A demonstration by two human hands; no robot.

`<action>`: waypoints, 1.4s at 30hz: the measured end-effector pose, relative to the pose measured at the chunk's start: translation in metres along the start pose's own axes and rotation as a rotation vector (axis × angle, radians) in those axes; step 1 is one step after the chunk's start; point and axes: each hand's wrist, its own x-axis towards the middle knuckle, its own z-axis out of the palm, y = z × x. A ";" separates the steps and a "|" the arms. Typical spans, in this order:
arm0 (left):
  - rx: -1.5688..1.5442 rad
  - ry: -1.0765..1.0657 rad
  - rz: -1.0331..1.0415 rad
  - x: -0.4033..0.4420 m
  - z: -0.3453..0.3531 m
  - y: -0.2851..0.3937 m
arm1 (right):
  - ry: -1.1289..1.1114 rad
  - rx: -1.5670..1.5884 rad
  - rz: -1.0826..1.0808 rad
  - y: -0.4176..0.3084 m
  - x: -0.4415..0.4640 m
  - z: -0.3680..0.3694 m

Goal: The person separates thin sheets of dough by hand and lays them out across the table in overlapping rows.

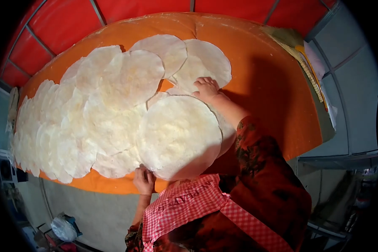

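Note:
Many thin, round, pale flatbreads [109,105] lie overlapping on an orange cloth [256,54]. Closest to my body is a large flatbread [178,134], resting flat over others. At its near left edge is my left hand [144,181], with fingers curled together and thumb at the rim, apparently pinching it. My right hand [206,89] reaches across beyond that round. Its fingers are loosely spread on the lower edge of a farther flatbread [208,61]. Another flatbread [161,48] overlaps that one on the left. My right forearm hides part of the rounds beneath.
A red panel with metal bars [147,6] runs behind the table. Folded cloth and a yellow stick [313,73] lie along the right edge. A plastic bag [64,229] sits on the floor at lower left. My checked apron [182,203] touches the table's near edge.

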 end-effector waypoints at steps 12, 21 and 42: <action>0.003 0.022 -0.003 0.003 0.000 0.004 | -0.165 -0.147 -0.267 0.021 0.013 0.000; 0.007 0.026 0.004 0.001 -0.001 0.002 | 0.136 0.010 0.205 0.084 0.087 -0.060; 0.002 0.027 0.034 -0.002 -0.009 0.002 | 0.118 0.228 0.205 0.103 0.069 -0.210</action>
